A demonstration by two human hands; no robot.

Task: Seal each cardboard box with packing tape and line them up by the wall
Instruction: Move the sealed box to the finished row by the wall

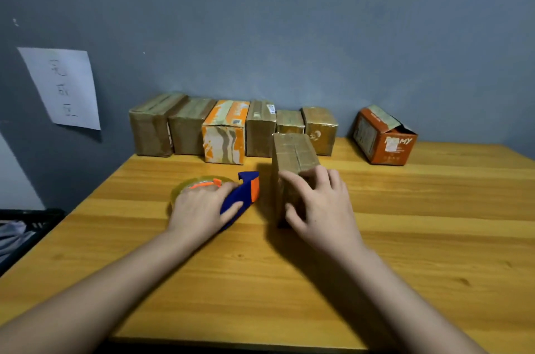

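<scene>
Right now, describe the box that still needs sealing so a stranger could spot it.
Look along the grey wall at the table's far edge. Right of the box row, standing apart, sits the orange box. Only its top flaps are open.

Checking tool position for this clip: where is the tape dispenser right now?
In the head view, the tape dispenser lies on the table left of centre, under the left hand, just left of the brown box.

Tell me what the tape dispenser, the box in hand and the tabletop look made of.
Tape dispenser: likely hard plastic, evenly blue and orange; its roll is clear yellowish film. Box: brown cardboard under glossy tape, judging by the sheen and the seam lines. Table: wood or wood-look laminate, with grain and knots showing.
</scene>
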